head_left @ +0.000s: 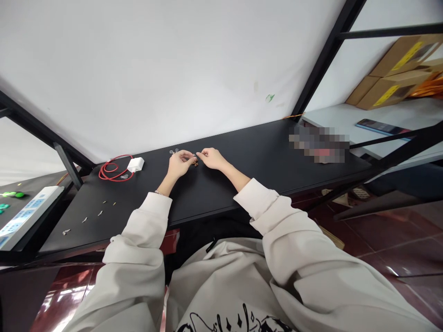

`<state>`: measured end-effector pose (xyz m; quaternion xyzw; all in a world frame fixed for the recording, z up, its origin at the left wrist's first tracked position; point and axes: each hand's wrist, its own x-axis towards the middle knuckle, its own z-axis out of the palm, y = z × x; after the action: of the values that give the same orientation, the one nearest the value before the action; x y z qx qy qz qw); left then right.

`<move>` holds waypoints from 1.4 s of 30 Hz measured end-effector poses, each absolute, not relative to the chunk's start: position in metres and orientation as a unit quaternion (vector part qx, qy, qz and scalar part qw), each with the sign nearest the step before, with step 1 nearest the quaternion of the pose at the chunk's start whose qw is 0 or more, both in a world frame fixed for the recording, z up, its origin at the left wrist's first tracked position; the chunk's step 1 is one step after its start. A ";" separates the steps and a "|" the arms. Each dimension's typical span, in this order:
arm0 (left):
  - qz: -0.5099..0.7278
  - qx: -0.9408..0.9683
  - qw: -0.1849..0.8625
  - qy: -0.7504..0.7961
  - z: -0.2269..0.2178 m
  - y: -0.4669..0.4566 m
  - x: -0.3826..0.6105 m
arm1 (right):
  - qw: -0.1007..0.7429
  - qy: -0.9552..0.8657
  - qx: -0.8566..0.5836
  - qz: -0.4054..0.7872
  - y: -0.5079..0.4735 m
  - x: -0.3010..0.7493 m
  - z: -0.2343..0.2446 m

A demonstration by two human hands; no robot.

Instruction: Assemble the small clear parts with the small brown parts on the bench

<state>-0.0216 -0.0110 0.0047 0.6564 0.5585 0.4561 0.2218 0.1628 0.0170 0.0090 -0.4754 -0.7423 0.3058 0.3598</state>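
Near the back middle of the black tabletop (214,193), my left hand (178,164) is closed in a pinch. A small orange-brown piece (195,163) shows at its fingertips; its kind is too small to tell. My right hand (212,158) is close by on the right, its thumb and finger pinched together next to that piece. Whatever sits between the right fingertips is too small to name. Just behind my left hand are small clear pieces (174,151), partly hidden by the fingers.
A red cable (108,171) lies coiled at the left beside a white charger block (135,164). Several tiny metal-like pieces (85,220) lie at the front left. A white power strip (29,216) is farther left. Black frame posts (325,60) border the table; a blurred-out object (320,145) sits right.
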 end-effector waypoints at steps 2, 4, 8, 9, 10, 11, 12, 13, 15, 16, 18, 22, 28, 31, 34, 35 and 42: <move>0.458 0.653 0.221 0.562 0.005 -0.011 -0.021 | 0.354 -0.747 -0.472 0.308 0.019 0.162 0.007; 0.456 0.649 0.219 0.568 0.005 -0.011 -0.021 | 0.350 -0.749 -0.469 0.311 0.020 0.162 0.006; 0.458 0.642 0.219 0.575 0.004 -0.011 -0.022 | 0.357 -0.745 -0.460 0.325 0.020 0.162 0.006; 0.459 0.640 0.222 0.575 0.003 -0.010 -0.022 | 0.362 -0.737 -0.461 0.336 0.020 0.162 0.007; 0.462 0.639 0.226 0.572 0.003 -0.010 -0.022 | 0.366 -0.723 -0.464 0.357 0.018 0.162 0.008; 0.466 0.639 0.231 0.567 0.003 -0.011 -0.022 | 0.370 -0.702 -0.469 0.389 0.017 0.162 0.010; 0.472 0.640 0.235 0.559 0.003 -0.011 -0.021 | 0.373 -0.673 -0.471 0.432 0.015 0.162 0.012; 0.479 0.643 0.235 0.549 0.003 -0.012 -0.020 | 0.374 -0.638 -0.468 0.483 0.012 0.161 0.015; 0.491 0.654 0.228 0.528 0.005 -0.014 -0.018 | 0.369 -0.567 -0.435 0.594 0.006 0.160 0.020; 0.496 0.660 0.224 0.518 0.006 -0.015 -0.016 | 0.363 -0.536 -0.408 0.644 0.003 0.158 0.022; 0.501 0.669 0.224 0.501 0.009 -0.018 -0.013 | 0.346 -0.486 -0.353 0.721 -0.002 0.156 0.025; 0.503 0.677 0.230 0.487 0.013 -0.022 -0.011 | 0.315 -0.408 -0.298 0.803 -0.006 0.150 0.026; 0.474 0.694 0.188 0.508 0.014 -0.024 -0.011 | 0.289 -0.340 -0.266 0.855 -0.002 0.148 0.024; 0.473 0.698 0.175 0.509 0.014 -0.024 -0.011 | 0.289 -0.327 -0.260 0.861 0.001 0.148 0.022; 0.478 0.696 0.160 0.511 0.013 -0.022 -0.011 | 0.288 -0.324 -0.257 0.864 0.003 0.148 0.021; 0.480 0.695 0.158 0.512 0.013 -0.022 -0.012 | 0.290 -0.323 -0.258 0.863 0.003 0.149 0.021; 0.478 0.677 0.143 0.542 0.012 -0.019 -0.016 | 0.367 -0.311 -0.308 0.821 0.007 0.154 0.025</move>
<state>-0.0156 -0.0195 0.0120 0.6769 0.5416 0.4777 0.1426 0.1537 0.0069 0.0251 -0.3081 -0.3110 0.8210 0.3666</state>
